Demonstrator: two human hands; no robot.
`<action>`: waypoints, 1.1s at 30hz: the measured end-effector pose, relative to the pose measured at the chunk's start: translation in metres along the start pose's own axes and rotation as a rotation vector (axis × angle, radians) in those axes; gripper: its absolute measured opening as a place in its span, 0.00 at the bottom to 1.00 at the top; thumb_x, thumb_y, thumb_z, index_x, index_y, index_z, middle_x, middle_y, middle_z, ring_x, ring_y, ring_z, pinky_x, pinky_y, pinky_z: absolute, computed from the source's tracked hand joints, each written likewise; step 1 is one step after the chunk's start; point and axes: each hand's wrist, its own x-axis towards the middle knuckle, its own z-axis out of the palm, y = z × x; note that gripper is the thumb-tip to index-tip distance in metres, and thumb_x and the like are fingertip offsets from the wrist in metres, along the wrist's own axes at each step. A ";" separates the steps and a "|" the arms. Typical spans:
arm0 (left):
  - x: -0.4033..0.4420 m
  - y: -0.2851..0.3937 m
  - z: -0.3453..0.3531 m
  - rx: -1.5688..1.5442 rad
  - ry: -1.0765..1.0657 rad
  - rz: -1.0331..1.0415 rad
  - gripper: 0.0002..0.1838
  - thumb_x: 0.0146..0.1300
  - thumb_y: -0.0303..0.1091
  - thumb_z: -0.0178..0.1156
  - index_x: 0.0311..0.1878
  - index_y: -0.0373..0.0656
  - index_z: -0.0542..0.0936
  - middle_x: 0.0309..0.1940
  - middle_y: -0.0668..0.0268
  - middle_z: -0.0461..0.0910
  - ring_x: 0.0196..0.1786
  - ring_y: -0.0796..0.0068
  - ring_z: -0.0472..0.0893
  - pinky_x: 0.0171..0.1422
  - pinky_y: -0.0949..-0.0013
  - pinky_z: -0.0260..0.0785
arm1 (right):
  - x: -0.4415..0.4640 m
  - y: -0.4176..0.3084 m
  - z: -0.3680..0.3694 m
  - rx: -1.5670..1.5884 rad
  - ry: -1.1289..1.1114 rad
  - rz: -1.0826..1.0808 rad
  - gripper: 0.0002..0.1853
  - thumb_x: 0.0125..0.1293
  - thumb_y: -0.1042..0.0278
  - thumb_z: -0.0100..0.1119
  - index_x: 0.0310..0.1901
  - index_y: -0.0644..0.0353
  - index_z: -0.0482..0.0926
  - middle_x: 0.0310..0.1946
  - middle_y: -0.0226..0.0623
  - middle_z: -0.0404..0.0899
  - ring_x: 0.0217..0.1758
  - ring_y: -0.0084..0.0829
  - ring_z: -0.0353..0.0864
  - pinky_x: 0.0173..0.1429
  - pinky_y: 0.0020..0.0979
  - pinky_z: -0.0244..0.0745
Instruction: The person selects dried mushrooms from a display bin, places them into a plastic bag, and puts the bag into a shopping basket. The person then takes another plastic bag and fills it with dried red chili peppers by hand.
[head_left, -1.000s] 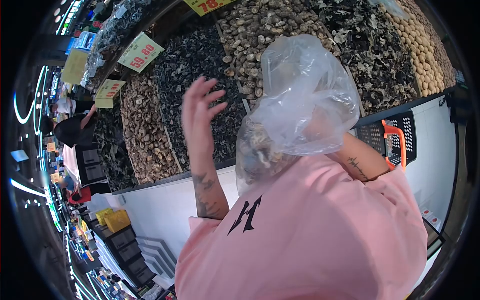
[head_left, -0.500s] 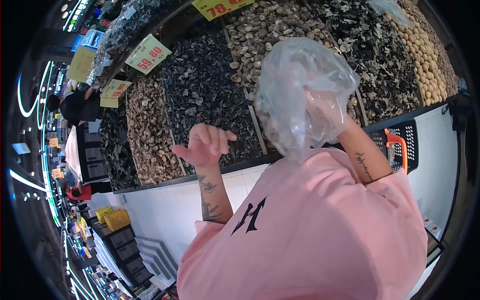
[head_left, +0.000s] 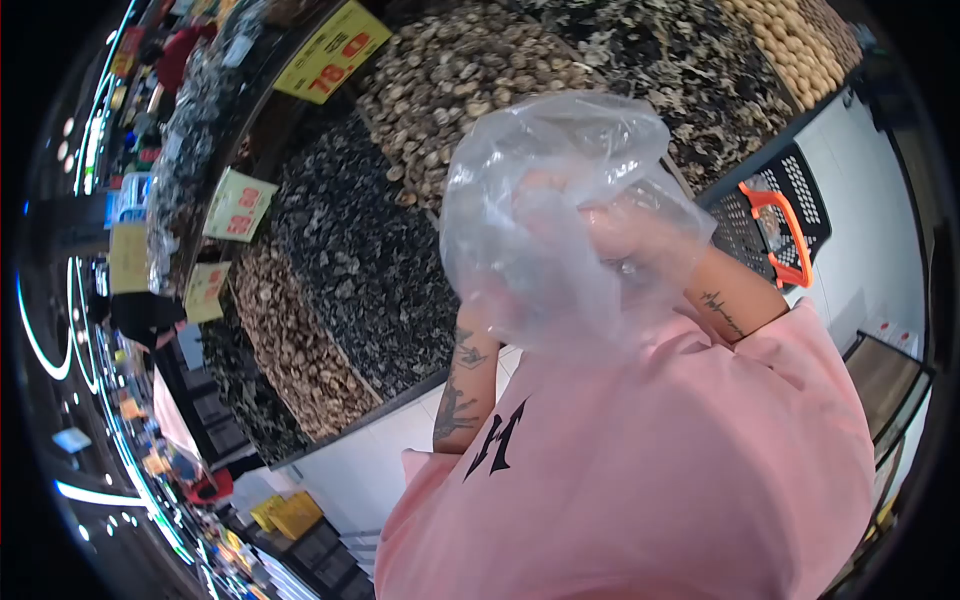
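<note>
A clear plastic bag (head_left: 560,290) is puffed out in front of my chest. My right hand (head_left: 635,235) shows blurred through its film, with the bag gathered around it. At the bag's lower left side, my left hand (head_left: 488,303) touches the film, its fingers mostly covered and smeared. Behind the bag lie dried mushrooms (head_left: 450,75) in one bin. Left of them is a bin of black dried fungus (head_left: 345,215), and more dark fungus (head_left: 700,75) fills a bin to the right.
Smaller brown mushrooms (head_left: 290,350) and round tan goods (head_left: 785,50) lie in further bins. Price signs (head_left: 333,52) stand along the left edge. A dark basket with an orange handle (head_left: 785,235) is at the right. A person in black (head_left: 145,315) is far left.
My left hand has moved right and up against the bag, from being apart and open. The bag and right hand have shifted left. The view has tilted, so the bins appear rotated.
</note>
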 end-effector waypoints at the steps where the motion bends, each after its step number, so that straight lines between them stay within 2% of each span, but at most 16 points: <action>1: 0.001 0.008 0.001 -0.008 -0.045 0.031 0.38 0.70 0.69 0.38 0.60 0.39 0.69 0.48 0.51 0.79 0.43 0.51 0.83 0.50 0.53 0.79 | -0.003 -0.004 -0.002 0.010 0.008 0.009 0.16 0.51 0.67 0.68 0.41 0.60 0.80 0.62 0.40 0.72 0.64 0.35 0.70 0.73 0.36 0.58; 3: 0.009 0.022 0.007 -0.049 -0.157 0.086 0.37 0.70 0.68 0.39 0.59 0.40 0.69 0.47 0.52 0.79 0.43 0.52 0.83 0.51 0.53 0.78 | -0.006 -0.017 -0.006 -0.192 0.025 -0.043 0.15 0.50 0.67 0.68 0.40 0.60 0.80 0.61 0.40 0.72 0.64 0.35 0.71 0.72 0.36 0.58; 4: 0.014 0.027 0.010 -0.068 -0.210 0.095 0.36 0.70 0.67 0.39 0.58 0.40 0.69 0.47 0.52 0.79 0.43 0.52 0.82 0.52 0.53 0.77 | -0.007 -0.030 -0.003 -0.460 0.047 -0.140 0.14 0.50 0.67 0.68 0.40 0.60 0.80 0.61 0.40 0.72 0.64 0.35 0.71 0.72 0.36 0.59; 5: 0.021 0.033 0.013 -0.081 -0.249 0.101 0.36 0.69 0.67 0.40 0.57 0.40 0.70 0.47 0.52 0.79 0.44 0.52 0.82 0.53 0.53 0.77 | -0.008 -0.047 0.002 -0.929 0.105 -0.361 0.08 0.49 0.67 0.68 0.30 0.58 0.82 0.58 0.39 0.74 0.59 0.33 0.74 0.68 0.34 0.65; 9: 0.052 0.027 0.032 -0.034 -0.294 0.042 0.33 0.69 0.65 0.42 0.54 0.41 0.71 0.46 0.53 0.79 0.44 0.54 0.81 0.55 0.52 0.75 | -0.020 -0.052 -0.012 -0.902 0.215 -0.505 0.08 0.49 0.66 0.68 0.21 0.57 0.78 0.50 0.40 0.79 0.48 0.33 0.79 0.52 0.28 0.73; 10: 0.059 0.022 0.039 0.033 -0.266 -0.002 0.32 0.69 0.65 0.43 0.53 0.41 0.71 0.45 0.54 0.79 0.44 0.54 0.81 0.56 0.52 0.75 | -0.024 -0.048 -0.016 -0.660 0.136 -0.400 0.09 0.49 0.66 0.68 0.22 0.58 0.77 0.44 0.39 0.80 0.42 0.33 0.80 0.46 0.28 0.73; 13: 0.068 -0.004 0.060 0.226 -0.206 -0.185 0.30 0.69 0.63 0.45 0.50 0.42 0.72 0.45 0.55 0.79 0.45 0.55 0.80 0.57 0.52 0.73 | -0.045 -0.025 -0.052 -0.461 -0.090 -0.111 0.14 0.53 0.69 0.69 0.41 0.61 0.82 0.51 0.40 0.79 0.53 0.34 0.76 0.56 0.31 0.73; 14: 0.069 -0.019 0.068 0.247 -0.215 -0.231 0.30 0.69 0.63 0.45 0.50 0.42 0.72 0.44 0.55 0.79 0.45 0.55 0.80 0.58 0.51 0.73 | -0.052 -0.009 -0.064 -0.580 -0.003 -0.347 0.14 0.53 0.67 0.70 0.42 0.62 0.83 0.50 0.40 0.79 0.50 0.35 0.78 0.55 0.32 0.74; 17: 0.076 -0.056 0.091 0.221 -0.302 -0.265 0.28 0.69 0.62 0.47 0.47 0.42 0.73 0.43 0.56 0.79 0.46 0.56 0.80 0.60 0.51 0.71 | -0.072 -0.026 -0.079 -0.284 -0.052 -0.285 0.16 0.58 0.61 0.69 0.44 0.61 0.83 0.50 0.40 0.80 0.51 0.43 0.78 0.57 0.41 0.73; 18: 0.082 -0.065 0.100 0.199 -0.335 -0.262 0.27 0.69 0.61 0.47 0.46 0.42 0.74 0.43 0.56 0.79 0.46 0.56 0.79 0.60 0.51 0.71 | -0.077 -0.023 -0.082 -0.479 0.116 -0.545 0.11 0.55 0.63 0.67 0.33 0.61 0.78 0.42 0.38 0.78 0.46 0.38 0.78 0.51 0.37 0.72; 20: 0.094 -0.080 0.117 0.126 -0.419 -0.252 0.26 0.69 0.60 0.49 0.45 0.43 0.74 0.43 0.56 0.79 0.46 0.57 0.79 0.62 0.50 0.70 | -0.087 -0.032 -0.096 -0.684 0.315 -0.813 0.11 0.52 0.66 0.66 0.22 0.60 0.74 0.34 0.35 0.76 0.41 0.33 0.79 0.44 0.33 0.72; 22: 0.113 -0.092 0.137 0.042 -0.510 -0.251 0.25 0.68 0.60 0.50 0.43 0.43 0.75 0.42 0.57 0.78 0.47 0.57 0.79 0.63 0.50 0.69 | -0.092 -0.087 -0.102 -0.491 0.171 -0.632 0.12 0.52 0.67 0.65 0.20 0.57 0.70 0.39 0.34 0.75 0.43 0.33 0.76 0.49 0.35 0.69; 27: 0.155 -0.110 0.189 -0.137 -0.698 -0.274 0.23 0.68 0.57 0.53 0.39 0.44 0.76 0.41 0.58 0.78 0.47 0.58 0.78 0.66 0.49 0.67 | -0.157 -0.157 -0.152 -0.880 0.631 -0.659 0.17 0.46 0.66 0.67 0.16 0.57 0.65 0.49 0.39 0.74 0.52 0.39 0.70 0.58 0.39 0.64; 29: 0.170 -0.113 0.212 -0.139 -0.739 -0.290 0.22 0.68 0.57 0.54 0.37 0.44 0.77 0.40 0.59 0.78 0.48 0.59 0.77 0.67 0.49 0.66 | -0.187 -0.171 -0.178 -0.974 0.762 -0.633 0.15 0.46 0.68 0.67 0.16 0.59 0.68 0.52 0.41 0.73 0.52 0.41 0.71 0.58 0.39 0.65; 31: 0.181 -0.123 0.230 -0.081 -0.727 -0.311 0.21 0.68 0.56 0.55 0.35 0.45 0.78 0.40 0.59 0.78 0.48 0.59 0.77 0.68 0.49 0.65 | -0.217 -0.178 -0.205 -0.790 0.722 -0.597 0.08 0.44 0.71 0.68 0.28 0.62 0.82 0.50 0.41 0.76 0.53 0.41 0.77 0.53 0.39 0.73; 33: 0.186 -0.148 0.243 0.026 -0.692 -0.353 0.16 0.67 0.48 0.56 0.35 0.45 0.75 0.36 0.63 0.75 0.44 0.64 0.76 0.69 0.55 0.64 | -0.235 -0.179 -0.222 -0.776 0.745 -0.611 0.08 0.45 0.71 0.67 0.29 0.63 0.82 0.49 0.42 0.77 0.51 0.41 0.79 0.51 0.39 0.75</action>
